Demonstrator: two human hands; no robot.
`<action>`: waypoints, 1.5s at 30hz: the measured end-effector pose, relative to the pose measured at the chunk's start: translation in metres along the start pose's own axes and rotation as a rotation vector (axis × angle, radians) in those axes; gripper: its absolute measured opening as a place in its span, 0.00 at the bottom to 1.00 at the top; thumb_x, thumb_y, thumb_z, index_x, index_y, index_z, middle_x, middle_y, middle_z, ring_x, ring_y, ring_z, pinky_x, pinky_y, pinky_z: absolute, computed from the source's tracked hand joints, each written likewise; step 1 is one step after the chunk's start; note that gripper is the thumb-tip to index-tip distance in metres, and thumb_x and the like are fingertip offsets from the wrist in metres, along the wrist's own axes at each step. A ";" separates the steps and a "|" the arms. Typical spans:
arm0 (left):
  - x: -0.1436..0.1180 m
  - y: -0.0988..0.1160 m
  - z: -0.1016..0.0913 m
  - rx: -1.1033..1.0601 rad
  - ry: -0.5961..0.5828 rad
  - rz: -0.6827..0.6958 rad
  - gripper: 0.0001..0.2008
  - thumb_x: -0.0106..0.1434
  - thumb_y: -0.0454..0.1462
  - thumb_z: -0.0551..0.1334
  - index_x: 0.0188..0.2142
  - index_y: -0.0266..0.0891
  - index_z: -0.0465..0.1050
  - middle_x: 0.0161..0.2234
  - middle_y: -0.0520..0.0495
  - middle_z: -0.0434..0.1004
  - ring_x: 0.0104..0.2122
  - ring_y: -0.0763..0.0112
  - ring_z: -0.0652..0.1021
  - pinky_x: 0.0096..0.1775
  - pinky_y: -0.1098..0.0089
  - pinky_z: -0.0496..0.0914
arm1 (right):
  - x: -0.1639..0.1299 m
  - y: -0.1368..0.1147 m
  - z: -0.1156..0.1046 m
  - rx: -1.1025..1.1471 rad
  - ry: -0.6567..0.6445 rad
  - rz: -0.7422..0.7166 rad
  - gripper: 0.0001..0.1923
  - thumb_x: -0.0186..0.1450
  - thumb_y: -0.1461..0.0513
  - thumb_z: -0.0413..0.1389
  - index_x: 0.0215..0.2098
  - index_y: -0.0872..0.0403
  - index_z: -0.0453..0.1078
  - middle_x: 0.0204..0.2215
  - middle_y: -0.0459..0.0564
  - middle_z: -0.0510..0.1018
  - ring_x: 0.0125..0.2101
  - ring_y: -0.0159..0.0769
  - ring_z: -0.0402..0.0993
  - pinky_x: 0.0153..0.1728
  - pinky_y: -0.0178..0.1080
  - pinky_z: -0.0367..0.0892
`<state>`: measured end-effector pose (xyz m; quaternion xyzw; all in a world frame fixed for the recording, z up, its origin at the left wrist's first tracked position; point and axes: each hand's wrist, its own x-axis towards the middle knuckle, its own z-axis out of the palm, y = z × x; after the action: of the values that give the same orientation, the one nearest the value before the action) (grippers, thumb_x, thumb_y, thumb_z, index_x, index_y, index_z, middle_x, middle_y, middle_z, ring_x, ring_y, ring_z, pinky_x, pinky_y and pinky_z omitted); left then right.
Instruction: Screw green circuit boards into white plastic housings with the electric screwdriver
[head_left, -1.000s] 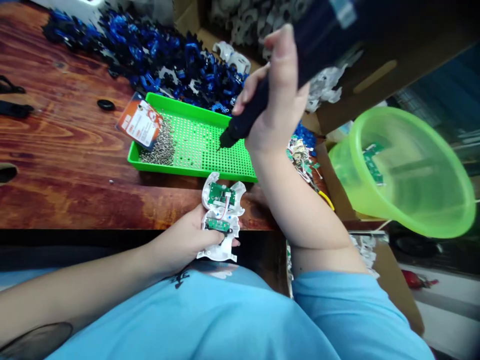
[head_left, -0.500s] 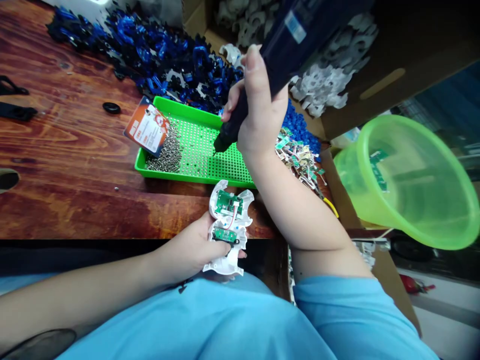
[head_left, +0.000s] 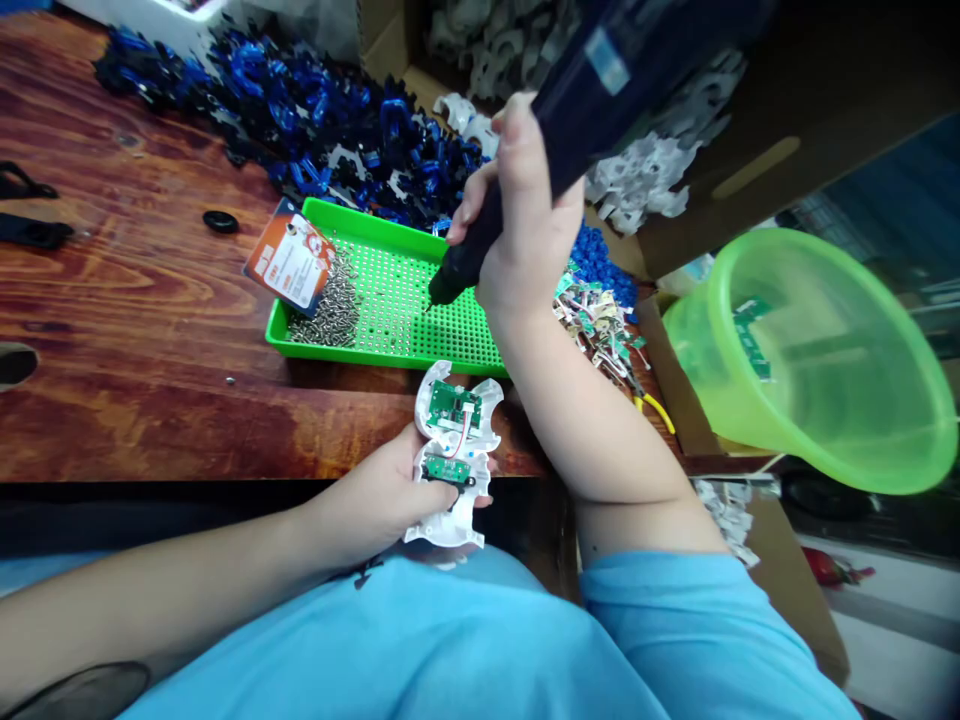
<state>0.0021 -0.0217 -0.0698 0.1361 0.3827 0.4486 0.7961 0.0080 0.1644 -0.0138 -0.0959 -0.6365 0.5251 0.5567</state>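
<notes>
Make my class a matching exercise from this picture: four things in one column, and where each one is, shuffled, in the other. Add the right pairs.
Things:
1. Screws
2. White shell
3. Screwdriver
4. Bucket

Places:
A. Held in the left hand
B. Off to the right, beyond the right arm
C. Heaped at the left end of the green tray
D. Gripped in the right hand

Right pairs: 1-C, 2-A, 3-D, 4-B
</notes>
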 end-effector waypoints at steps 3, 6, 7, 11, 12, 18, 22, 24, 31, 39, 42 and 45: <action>0.000 -0.001 -0.001 -0.028 0.005 -0.007 0.19 0.58 0.28 0.65 0.49 0.44 0.68 0.43 0.45 0.78 0.47 0.50 0.80 0.37 0.54 0.80 | -0.002 -0.025 -0.002 -0.059 0.100 -0.089 0.07 0.63 0.55 0.52 0.30 0.48 0.62 0.18 0.38 0.63 0.14 0.25 0.59 0.14 0.33 0.60; 0.000 -0.003 -0.001 -0.055 0.002 -0.002 0.19 0.58 0.28 0.66 0.48 0.43 0.69 0.40 0.48 0.79 0.43 0.53 0.82 0.36 0.57 0.80 | -0.015 -0.057 -0.004 -0.044 0.111 -0.069 0.11 0.64 0.53 0.53 0.29 0.50 0.61 0.24 0.39 0.67 0.14 0.21 0.60 0.12 0.32 0.59; 0.000 -0.003 -0.001 -0.058 0.005 0.004 0.18 0.58 0.28 0.66 0.47 0.42 0.69 0.39 0.48 0.79 0.42 0.54 0.82 0.35 0.59 0.80 | -0.022 -0.067 -0.004 -0.043 0.098 -0.016 0.14 0.64 0.50 0.54 0.29 0.50 0.61 0.22 0.39 0.67 0.13 0.22 0.60 0.11 0.32 0.58; 0.001 -0.004 0.000 -0.059 0.005 0.028 0.16 0.56 0.29 0.67 0.44 0.39 0.71 0.36 0.48 0.81 0.37 0.60 0.83 0.33 0.66 0.79 | -0.046 -0.088 -0.003 -0.030 0.076 0.170 0.24 0.63 0.38 0.46 0.29 0.48 0.60 0.10 0.36 0.60 0.10 0.27 0.60 0.09 0.33 0.56; 0.001 -0.003 0.000 -0.060 0.001 0.034 0.16 0.56 0.29 0.67 0.44 0.39 0.71 0.35 0.48 0.81 0.37 0.61 0.83 0.33 0.67 0.79 | -0.049 -0.089 -0.003 -0.017 0.080 0.172 0.25 0.63 0.38 0.46 0.29 0.48 0.60 0.09 0.35 0.60 0.09 0.27 0.59 0.08 0.33 0.56; 0.000 -0.002 0.002 -0.044 0.032 0.029 0.17 0.56 0.27 0.67 0.44 0.39 0.70 0.34 0.49 0.81 0.36 0.62 0.83 0.34 0.67 0.79 | -0.055 -0.078 -0.007 -0.011 0.038 0.204 0.20 0.59 0.43 0.58 0.30 0.48 0.60 0.11 0.34 0.63 0.11 0.27 0.62 0.11 0.34 0.60; -0.002 -0.001 0.003 -0.031 0.046 0.030 0.18 0.54 0.26 0.67 0.44 0.40 0.70 0.34 0.50 0.80 0.36 0.58 0.83 0.33 0.65 0.79 | -0.058 -0.073 -0.009 0.080 0.010 0.172 0.17 0.61 0.45 0.57 0.31 0.47 0.62 0.12 0.35 0.65 0.11 0.27 0.63 0.11 0.34 0.59; -0.002 -0.001 0.003 -0.024 0.045 0.033 0.21 0.54 0.26 0.67 0.46 0.40 0.69 0.34 0.50 0.81 0.37 0.58 0.83 0.33 0.65 0.78 | -0.058 -0.074 -0.006 0.073 0.044 0.169 0.19 0.59 0.43 0.58 0.29 0.47 0.61 0.11 0.35 0.63 0.10 0.27 0.61 0.10 0.34 0.56; -0.001 -0.003 0.000 0.023 0.020 0.034 0.22 0.54 0.27 0.67 0.47 0.41 0.66 0.37 0.48 0.79 0.38 0.58 0.82 0.34 0.63 0.78 | -0.056 -0.089 -0.001 -0.024 0.046 0.285 0.23 0.61 0.39 0.52 0.27 0.47 0.56 0.09 0.35 0.59 0.09 0.30 0.58 0.11 0.38 0.56; -0.001 -0.004 -0.001 0.003 -0.012 0.017 0.24 0.54 0.29 0.69 0.49 0.42 0.65 0.39 0.46 0.78 0.37 0.56 0.82 0.34 0.58 0.79 | -0.062 -0.082 -0.009 0.000 0.000 0.236 0.23 0.59 0.39 0.54 0.27 0.47 0.57 0.09 0.35 0.61 0.09 0.30 0.58 0.11 0.38 0.57; -0.001 -0.002 0.000 -0.002 -0.006 0.001 0.25 0.53 0.29 0.69 0.49 0.43 0.65 0.39 0.47 0.78 0.37 0.55 0.82 0.33 0.58 0.79 | -0.066 -0.081 -0.011 0.003 0.001 0.215 0.21 0.61 0.41 0.54 0.29 0.47 0.59 0.11 0.35 0.62 0.10 0.29 0.59 0.12 0.37 0.57; -0.002 0.000 0.001 0.007 0.026 -0.006 0.24 0.52 0.28 0.69 0.47 0.42 0.68 0.37 0.47 0.79 0.38 0.55 0.82 0.32 0.60 0.79 | -0.065 -0.081 -0.014 0.012 -0.009 0.211 0.19 0.61 0.43 0.55 0.31 0.47 0.61 0.11 0.34 0.63 0.10 0.29 0.60 0.12 0.37 0.56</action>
<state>0.0029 -0.0232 -0.0683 0.1318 0.3952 0.4467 0.7918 0.0805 0.0916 0.0069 -0.1568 -0.6222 0.5848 0.4962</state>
